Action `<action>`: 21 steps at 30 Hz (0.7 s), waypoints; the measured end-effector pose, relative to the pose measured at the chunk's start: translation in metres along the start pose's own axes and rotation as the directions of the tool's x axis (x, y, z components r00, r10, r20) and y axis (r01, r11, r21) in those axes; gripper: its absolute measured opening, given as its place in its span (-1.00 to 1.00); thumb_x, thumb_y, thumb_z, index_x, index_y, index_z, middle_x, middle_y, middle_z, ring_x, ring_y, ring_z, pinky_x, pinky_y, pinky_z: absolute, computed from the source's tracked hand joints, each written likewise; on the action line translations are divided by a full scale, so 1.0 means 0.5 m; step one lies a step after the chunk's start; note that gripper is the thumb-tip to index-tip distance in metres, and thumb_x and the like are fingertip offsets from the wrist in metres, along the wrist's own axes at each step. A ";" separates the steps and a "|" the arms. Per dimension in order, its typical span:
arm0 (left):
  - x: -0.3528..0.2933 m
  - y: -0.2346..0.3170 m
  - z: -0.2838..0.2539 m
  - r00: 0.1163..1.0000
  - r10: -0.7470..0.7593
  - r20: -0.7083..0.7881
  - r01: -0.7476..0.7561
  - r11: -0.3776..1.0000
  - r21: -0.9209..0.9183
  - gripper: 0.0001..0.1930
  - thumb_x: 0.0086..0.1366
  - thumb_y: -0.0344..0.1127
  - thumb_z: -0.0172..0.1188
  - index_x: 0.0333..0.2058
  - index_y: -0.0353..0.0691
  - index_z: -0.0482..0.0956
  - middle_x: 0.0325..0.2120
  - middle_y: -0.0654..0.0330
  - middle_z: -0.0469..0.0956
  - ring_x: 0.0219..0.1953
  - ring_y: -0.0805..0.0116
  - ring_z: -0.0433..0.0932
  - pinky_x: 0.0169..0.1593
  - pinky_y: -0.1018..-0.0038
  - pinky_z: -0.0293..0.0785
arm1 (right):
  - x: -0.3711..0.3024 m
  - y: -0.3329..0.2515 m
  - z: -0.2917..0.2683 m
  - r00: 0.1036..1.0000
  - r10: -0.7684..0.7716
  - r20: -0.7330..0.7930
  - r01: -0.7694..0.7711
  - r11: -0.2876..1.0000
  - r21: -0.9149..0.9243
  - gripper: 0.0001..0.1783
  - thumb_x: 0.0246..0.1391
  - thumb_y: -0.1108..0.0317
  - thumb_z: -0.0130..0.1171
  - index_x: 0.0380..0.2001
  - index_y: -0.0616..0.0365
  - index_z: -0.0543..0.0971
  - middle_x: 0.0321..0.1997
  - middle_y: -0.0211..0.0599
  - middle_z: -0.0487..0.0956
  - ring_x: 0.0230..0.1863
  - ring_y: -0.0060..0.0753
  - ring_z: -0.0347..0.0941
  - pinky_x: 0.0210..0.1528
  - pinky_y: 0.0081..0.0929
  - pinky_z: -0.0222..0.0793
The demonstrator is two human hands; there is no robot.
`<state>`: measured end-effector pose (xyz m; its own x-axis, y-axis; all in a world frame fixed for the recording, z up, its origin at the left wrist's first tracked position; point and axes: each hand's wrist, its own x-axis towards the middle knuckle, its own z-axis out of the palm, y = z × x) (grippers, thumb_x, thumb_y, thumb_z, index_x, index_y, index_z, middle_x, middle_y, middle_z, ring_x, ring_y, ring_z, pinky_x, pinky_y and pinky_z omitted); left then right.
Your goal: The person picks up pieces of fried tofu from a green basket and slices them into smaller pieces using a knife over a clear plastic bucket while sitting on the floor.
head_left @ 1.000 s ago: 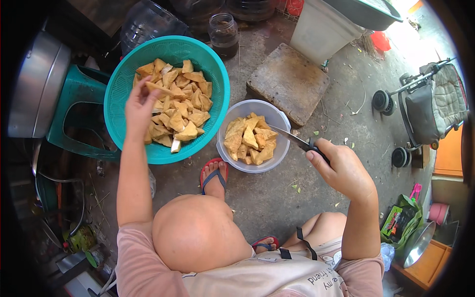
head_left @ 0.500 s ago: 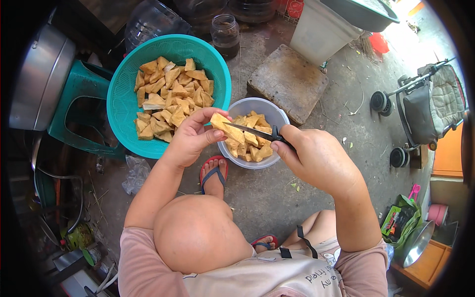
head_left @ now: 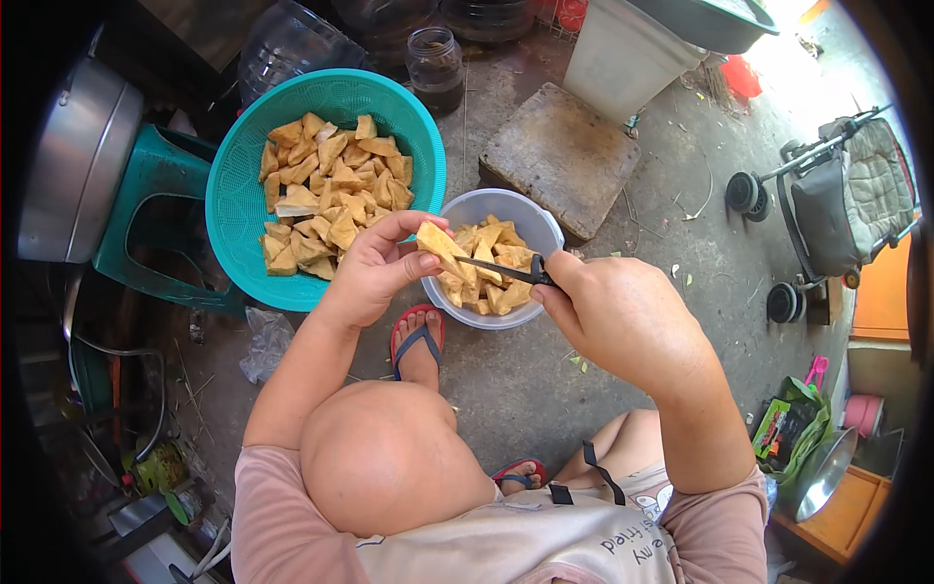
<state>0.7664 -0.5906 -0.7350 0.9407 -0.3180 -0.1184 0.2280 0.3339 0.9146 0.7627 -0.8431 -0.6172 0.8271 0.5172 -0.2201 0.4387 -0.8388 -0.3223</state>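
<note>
My left hand [head_left: 372,273] pinches a golden triangular piece of fried tofu [head_left: 437,241] between thumb and fingers. My right hand [head_left: 623,311] is closed round the black handle of a small knife [head_left: 498,267]. Its blade points left, with the tip at the lower right side of the tofu; how far it goes in cannot be made out. Beneath both hands stands a pale grey bowl [head_left: 554,232] with several tofu pieces in it. Left of it, a large green plastic basket [head_left: 223,226] holds many more triangular pieces, next to my left hand.
A low wooden stool [head_left: 559,156] stands beyond the bowl, near a grey bin [head_left: 632,63]. A glass jar [head_left: 435,70] is behind the basket. At the left, a metal pot [head_left: 83,161] rests on a green plastic stool [head_left: 146,219]. A stroller [head_left: 842,214] is at the right.
The knife blade has drawn back from across the tofu to its lower right side, with more of the tofu's face showing. My left hand keeps its pinch. The whole view has shifted slightly.
</note>
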 end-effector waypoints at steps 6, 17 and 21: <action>0.012 0.005 0.016 0.999 -0.031 0.020 0.030 0.998 0.062 -0.62 0.19 -0.42 0.25 0.00 -0.26 0.45 -0.17 0.24 0.52 -0.15 0.48 0.53 -0.06 0.51 0.51 | -0.002 0.015 0.016 0.999 0.023 0.039 -0.024 1.000 0.019 -0.69 0.16 0.17 0.02 -0.43 0.23 0.49 -0.58 -0.02 0.55 -0.48 0.05 0.53 -0.38 -0.09 0.45; 0.100 -0.054 0.016 0.972 -0.088 -0.217 0.188 0.847 0.498 -0.52 0.26 -0.22 0.20 0.11 -0.25 0.37 -0.04 0.21 0.46 -0.09 0.43 0.50 -0.09 0.52 0.49 | -0.099 0.149 0.045 0.951 0.293 0.100 -0.308 0.925 0.224 -0.64 0.16 0.13 0.07 -0.48 0.25 0.43 -0.60 0.10 0.47 -0.46 0.20 0.42 -0.40 -0.05 0.30; 0.084 -0.047 -0.036 0.969 0.159 -0.187 0.016 0.720 0.694 -0.61 0.24 -0.33 0.19 0.04 -0.27 0.43 -0.06 0.19 0.48 -0.04 0.39 0.47 -0.01 0.46 0.44 | -0.125 0.168 0.071 0.927 0.357 0.113 -0.375 0.883 0.282 -0.63 0.15 0.14 0.08 -0.49 0.27 0.40 -0.63 0.10 0.43 -0.51 0.19 0.39 -0.44 -0.10 0.26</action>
<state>0.8050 -0.5959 -0.7687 0.9951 -0.0890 -0.0419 0.0050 -0.3803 0.9248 0.7355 -0.9401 -0.6632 0.8840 0.1989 -0.4231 -0.0216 -0.8867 -0.4619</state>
